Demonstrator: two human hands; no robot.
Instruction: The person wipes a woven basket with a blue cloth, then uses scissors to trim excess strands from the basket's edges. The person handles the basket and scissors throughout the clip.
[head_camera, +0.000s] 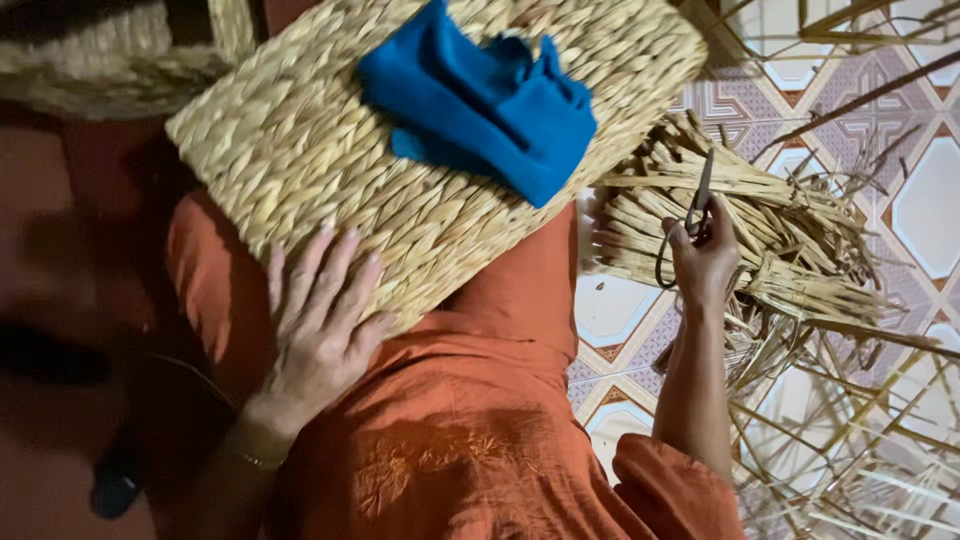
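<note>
A flat woven straw mat rests on my lap, over orange clothing. A crumpled blue cloth lies on top of it. My left hand lies flat with spread fingers on the mat's near edge. My right hand reaches out to the side over the tiled floor and grips a pair of dark scissors, blades pointing up. The scissors are held just above a bundle of dry straw strips.
Loose straw stalks are scattered over the patterned tiled floor on the right. Another woven straw piece sits at the top left. A dark object lies low on the left.
</note>
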